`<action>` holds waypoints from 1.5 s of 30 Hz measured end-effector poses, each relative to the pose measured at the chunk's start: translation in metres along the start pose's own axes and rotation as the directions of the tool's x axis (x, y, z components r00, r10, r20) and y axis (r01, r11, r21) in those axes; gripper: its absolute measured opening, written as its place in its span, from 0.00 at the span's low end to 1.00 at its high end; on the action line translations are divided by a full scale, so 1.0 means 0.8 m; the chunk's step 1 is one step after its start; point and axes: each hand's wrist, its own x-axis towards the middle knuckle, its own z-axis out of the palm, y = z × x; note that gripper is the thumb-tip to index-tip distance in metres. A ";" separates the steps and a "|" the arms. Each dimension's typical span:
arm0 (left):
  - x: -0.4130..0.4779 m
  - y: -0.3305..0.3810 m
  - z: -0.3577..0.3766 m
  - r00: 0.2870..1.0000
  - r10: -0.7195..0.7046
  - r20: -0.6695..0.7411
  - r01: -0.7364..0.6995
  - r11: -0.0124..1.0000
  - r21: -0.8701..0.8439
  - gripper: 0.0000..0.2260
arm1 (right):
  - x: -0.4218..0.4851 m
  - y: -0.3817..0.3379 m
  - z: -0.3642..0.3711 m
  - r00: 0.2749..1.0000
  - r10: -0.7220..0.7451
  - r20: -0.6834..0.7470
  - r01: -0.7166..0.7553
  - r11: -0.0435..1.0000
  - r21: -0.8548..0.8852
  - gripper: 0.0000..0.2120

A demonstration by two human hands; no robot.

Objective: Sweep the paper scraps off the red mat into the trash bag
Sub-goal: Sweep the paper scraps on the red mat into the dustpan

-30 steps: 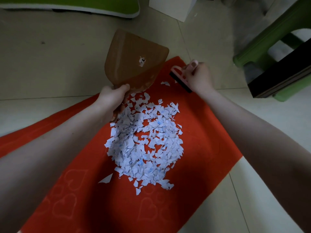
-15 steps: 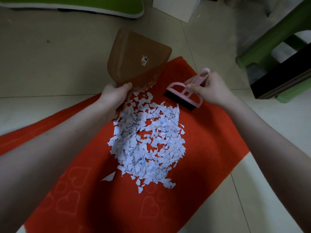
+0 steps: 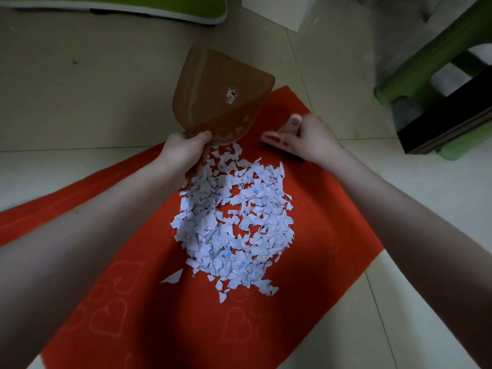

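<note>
A heap of white paper scraps [image 3: 234,225] lies in the middle of the red mat [image 3: 327,235]. My left hand [image 3: 183,153] grips the handle of a brown translucent dustpan [image 3: 221,97], which is tilted up at the heap's far edge with one scrap stuck to it. My right hand [image 3: 308,139] holds a small pink brush [image 3: 288,129] on the mat at the heap's far right; the hand hides most of the brush and its bristles. No trash bag is in view.
Beige floor tiles surround the mat. A green stool [image 3: 431,65] with a black board [image 3: 450,121] leaning on it stands at the right. A green cushion [image 3: 114,6] and a white box [image 3: 279,9] lie at the far edge.
My right hand has drawn the pink brush back across the far right of the heap, now covering it. The loose scrap there has joined the heap. The dustpan stays put.
</note>
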 end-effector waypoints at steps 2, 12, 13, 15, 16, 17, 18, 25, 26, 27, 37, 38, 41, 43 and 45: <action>0.001 0.000 -0.002 1.000 -0.001 -0.005 0.001 1.000 -0.004 0.13 | -0.018 0.009 -0.003 0.996 -0.060 0.062 0.058 0.998 0.034 0.16; -0.002 0.004 -0.004 1.000 0.010 -0.003 -0.010 0.999 0.036 0.13 | -0.041 0.026 -0.013 0.975 0.014 -0.223 0.053 0.955 0.293 0.07; -0.003 0.005 -0.003 1.000 0.010 -0.004 -0.010 0.999 0.034 0.13 | -0.034 0.023 -0.008 0.972 0.024 -0.236 0.046 0.957 0.288 0.08; -0.006 0.006 -0.001 1.000 0.011 -0.004 -0.011 0.999 0.036 0.14 | -0.015 0.017 0.002 0.974 0.045 -0.223 0.021 0.959 0.284 0.11; -0.008 0.007 0.000 1.000 0.015 -0.003 -0.015 0.999 0.039 0.14 | -0.008 0.012 0.007 0.977 0.050 -0.206 0.007 0.964 0.267 0.11; -0.009 0.007 0.000 1.000 0.019 -0.002 -0.019 0.999 0.042 0.13 | -0.002 0.008 0.011 0.981 0.047 -0.189 -0.001 0.972 0.233 0.10; -0.010 0.007 0.000 1.000 0.023 -0.001 -0.023 0.999 0.047 0.13 | 0.001 0.004 0.016 0.985 0.030 -0.170 0.002 0.982 0.190 0.09; -0.007 0.003 -0.008 0.999 0.030 -0.018 -0.030 0.999 0.037 0.14 | -0.040 -0.007 0.009 0.977 -0.209 -0.036 0.212 0.965 0.157 0.06; -0.005 0.001 -0.009 1.000 0.026 -0.017 -0.025 0.999 0.034 0.13 | -0.048 -0.005 0.002 0.975 -0.212 -0.062 0.220 0.958 0.186 0.06; -0.003 -0.001 -0.010 1.000 0.019 -0.015 -0.019 0.999 0.034 0.13 | -0.056 -0.002 -0.005 0.975 -0.202 -0.097 0.220 0.943 0.250 0.06; 0.003 0.000 0.005 1.000 0.007 0.006 -0.007 1.000 0.028 0.13 | -0.039 0.040 -0.016 0.955 0.050 -0.291 0.076 0.910 0.407 0.06; 0.003 -0.001 0.007 1.000 0.008 0.009 -0.008 1.000 0.028 0.13 | -0.034 0.043 -0.015 0.938 0.094 -0.333 0.045 0.921 0.387 0.07; 0.004 -0.004 0.009 1.000 0.006 0.006 -0.006 0.999 0.036 0.13 | -0.020 0.052 -0.017 0.860 0.242 -0.450 -0.161 0.964 0.211 0.16; 0.006 -0.005 0.008 1.000 -0.009 0.001 0.009 1.000 0.020 0.13 | -0.007 0.056 -0.021 0.829 0.322 -0.458 -0.303 0.946 0.115 0.19; 0.009 -0.006 0.008 1.000 -0.028 -0.003 0.028 1.000 0.003 0.13 | 0.006 0.058 -0.023 0.844 0.343 -0.413 -0.346 0.935 0.071 0.19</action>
